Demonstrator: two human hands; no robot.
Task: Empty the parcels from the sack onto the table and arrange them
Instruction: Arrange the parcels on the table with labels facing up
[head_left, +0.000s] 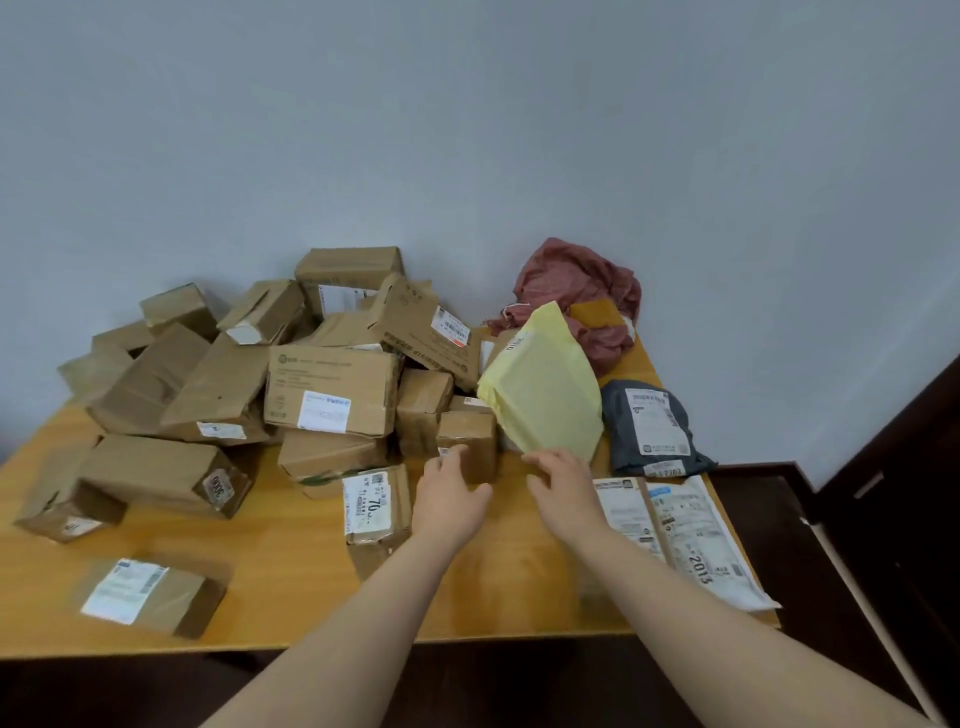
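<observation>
A heap of brown cardboard parcels (332, 395) covers the back left of the wooden table (291, 587). The crumpled pink sack (576, 280) lies against the wall at the back right. My left hand (449, 493) grips a small brown box (470, 441) at the front of the heap, fingers on its near face and thumb under its corner. My right hand (563, 488) holds the lower edge of a yellow mailer bag (545, 384), which stands tilted up just right of that box.
A grey mailer (649, 426) lies right of the yellow bag. Two white mailers (685, 535) lie flat at the table's right front. Loose boxes sit near the front: one labelled box (150, 597) at the left and another (376, 509) by my left wrist. Dark floor surrounds the table.
</observation>
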